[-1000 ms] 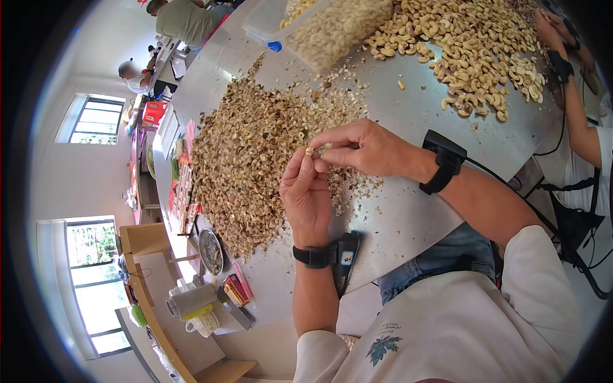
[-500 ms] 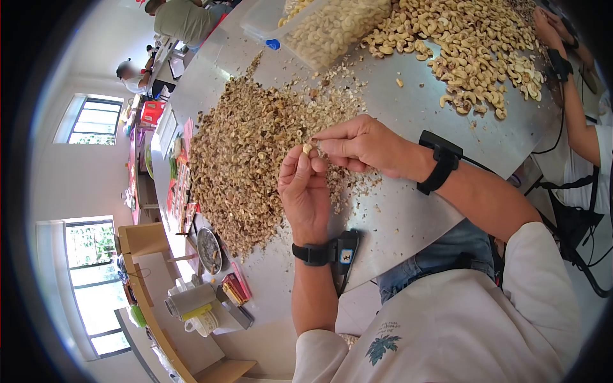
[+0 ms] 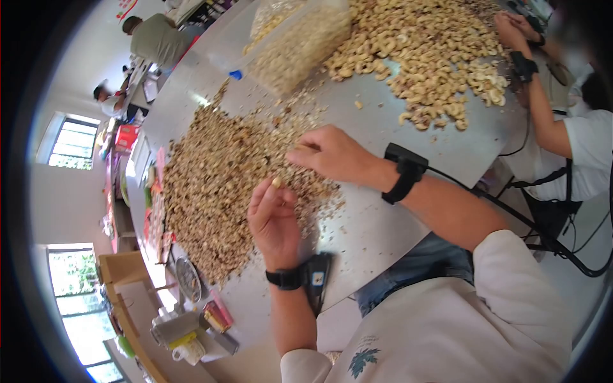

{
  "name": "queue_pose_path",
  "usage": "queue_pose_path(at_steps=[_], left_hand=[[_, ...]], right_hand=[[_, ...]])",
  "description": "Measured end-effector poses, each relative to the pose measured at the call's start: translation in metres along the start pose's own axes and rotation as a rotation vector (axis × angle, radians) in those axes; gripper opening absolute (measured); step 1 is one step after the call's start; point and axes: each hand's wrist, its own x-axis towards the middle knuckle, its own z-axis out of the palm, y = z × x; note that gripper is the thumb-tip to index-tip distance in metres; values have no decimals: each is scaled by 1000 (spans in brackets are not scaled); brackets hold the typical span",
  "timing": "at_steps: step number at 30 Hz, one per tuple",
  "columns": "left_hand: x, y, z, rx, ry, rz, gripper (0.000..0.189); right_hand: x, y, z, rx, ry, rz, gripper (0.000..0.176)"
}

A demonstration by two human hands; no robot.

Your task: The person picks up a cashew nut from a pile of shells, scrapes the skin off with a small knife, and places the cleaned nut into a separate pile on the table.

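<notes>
Pale nut piece (image 3: 276,182) at left hand (image 3: 274,220) fingertips, thumb and finger pinched on it. Right hand (image 3: 335,153) apart, fingers curled (can't tell if anything's inside). Both over brown shell-like heap (image 3: 211,198), crumbs strewn on shiny metal table (image 3: 377,220). Beyond: clear bin (image 3: 297,60), cashew pile (image 3: 424,73). Room: barred window (image 3: 75,142), pale wall (image 3: 64,198), co-worker in green shirt (image 3: 156,39).

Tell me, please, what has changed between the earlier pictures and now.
The right hand has drawn away from the left hand, forward over the brown pile, opening a gap between their fingertips; whether it holds anything is unclear. The view has shifted, so the scene appears farther left. The left hand still pinches a pale nut piece; both the pile and cashew heap look unchanged.
</notes>
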Motion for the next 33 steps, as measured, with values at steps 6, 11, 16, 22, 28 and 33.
queue_pose_path(at_steps=[6,11,16,22,28,33], left_hand=[[-5,7,8,17,-121,15,27],[-4,5,18,-86,-13,-72,29],[-7,2,24,117,110,-131,22],[-8,2,23,188,79,-109,21],[-10,6,31,163,130,-124,13],[-7,-1,24,184,97,-133,17]], right_hand=[[6,14,-8,-316,15,-58,23],[16,23,-25,-471,205,-160,19],[43,30,-81,-742,519,-52,17],[69,57,-91,-928,525,-106,11],[64,51,-102,-702,280,25,14],[37,4,-84,295,54,206,14]])
